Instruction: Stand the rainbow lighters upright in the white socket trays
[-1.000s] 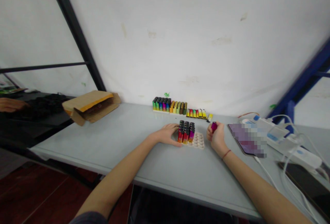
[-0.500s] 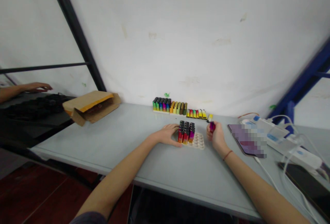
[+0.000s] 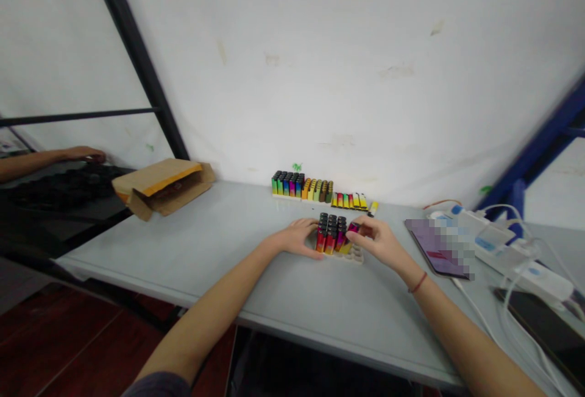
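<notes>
Upright lighters point(image 3: 329, 241) with black tops and red, yellow and purple bodies stand in rows in a pale tray with round holes point(image 3: 357, 257). My left hand point(image 3: 299, 238) grips the left side of this tray, thumb at the front and fingers behind. Between the thumb and fingers of my right hand point(image 3: 375, 237) is a purple-and-yellow lighter point(image 3: 352, 228), slightly tilted over the holes at the tray's right side. Its lower end is close to the holes; whether it sits in one I cannot tell.
Against the wall stand more lighters point(image 3: 287, 185), with several lying flat point(image 3: 350, 200) beside them. An opened cardboard box point(image 3: 159, 185) lies left. Right are a phone point(image 3: 436, 248), a power strip point(image 3: 512, 257) and a dark phone point(image 3: 543, 330). Another person's hand point(image 3: 85, 153) is far left.
My right hand has moved left with the lighter, from beside the tray to above its right-hand holes. My left hand stays on the tray. The other person's hand has shifted slightly right.
</notes>
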A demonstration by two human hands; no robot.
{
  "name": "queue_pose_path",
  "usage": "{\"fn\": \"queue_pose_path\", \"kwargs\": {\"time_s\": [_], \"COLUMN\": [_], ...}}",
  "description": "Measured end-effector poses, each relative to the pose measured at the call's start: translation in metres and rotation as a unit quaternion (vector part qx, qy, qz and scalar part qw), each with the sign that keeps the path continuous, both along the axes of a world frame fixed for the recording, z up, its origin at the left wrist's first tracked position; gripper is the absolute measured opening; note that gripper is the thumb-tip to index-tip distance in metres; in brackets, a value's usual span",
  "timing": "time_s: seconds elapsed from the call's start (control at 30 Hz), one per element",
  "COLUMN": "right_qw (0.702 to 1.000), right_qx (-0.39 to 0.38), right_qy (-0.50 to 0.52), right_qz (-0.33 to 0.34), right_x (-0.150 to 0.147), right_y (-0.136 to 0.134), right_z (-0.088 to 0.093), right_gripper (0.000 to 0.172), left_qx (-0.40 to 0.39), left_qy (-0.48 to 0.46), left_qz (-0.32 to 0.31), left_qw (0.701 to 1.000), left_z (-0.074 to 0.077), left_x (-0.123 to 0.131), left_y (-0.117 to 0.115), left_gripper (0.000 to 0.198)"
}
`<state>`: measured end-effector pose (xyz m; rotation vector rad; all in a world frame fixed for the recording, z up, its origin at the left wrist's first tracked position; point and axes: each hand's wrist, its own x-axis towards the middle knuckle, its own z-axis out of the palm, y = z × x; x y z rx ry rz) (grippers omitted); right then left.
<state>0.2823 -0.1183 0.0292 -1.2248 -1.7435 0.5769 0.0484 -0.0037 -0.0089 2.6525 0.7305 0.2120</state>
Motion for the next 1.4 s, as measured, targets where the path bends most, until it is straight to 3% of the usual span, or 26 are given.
{"fn": "queue_pose_path", "kwargs": {"time_s": [0.23,0.6,0.77,0.87,0.97,1.17,1.27,1.4], "right_qw": [0.995,0.991,0.979,0.968,0.932,0.898,0.899,0.911], "right_qx": [-0.004,-0.005,0.002,0.039,0.075,0.026,0.001,0.005], "right_qy": [-0.1,-0.135,-0.202,-0.222,-0.278,-0.371,-0.377,-0.361], "right_qz": [-0.003,0.017,-0.007,-0.113,-0.221,-0.236,-0.222,-0.2], "right_x": [-0.002,-0.015,-0.008,0.014,0.048,0.085,0.087,0.089], "right_y": [-0.006,-0.014,-0.012,0.002,0.025,0.054,0.055,0.056], "right_z": [0.004,0.003,0.004,-0.005,-0.027,-0.074,-0.076,-0.066], "right_gripper": [0.025,0.018,0.028,0.028,0.032,0.051,0.049,0.05], "left_qx": [0.003,0.006,0.004,0.002,-0.002,-0.012,-0.014,-0.016], "left_qy": [-0.004,-0.018,-0.012,-0.009,-0.008,-0.008,-0.015,-0.01], "left_qz": [-0.002,-0.005,-0.005,-0.002,-0.002,0.0,-0.001,-0.002], "left_qw": [1.0,1.0,1.0,1.0,1.0,1.0,1.0,1.0], "left_z": [-0.002,-0.002,-0.001,0.0,0.0,-0.001,-0.001,-0.001], "left_x": [-0.001,-0.001,-0.001,-0.001,-0.001,-0.001,-0.001,-0.002], "left_y": [0.001,0.0,0.0,0.0,0.0,0.001,0.002,0.002], "left_gripper": [0.097,0.091,0.091,0.092,0.093,0.095,0.095,0.095]}}
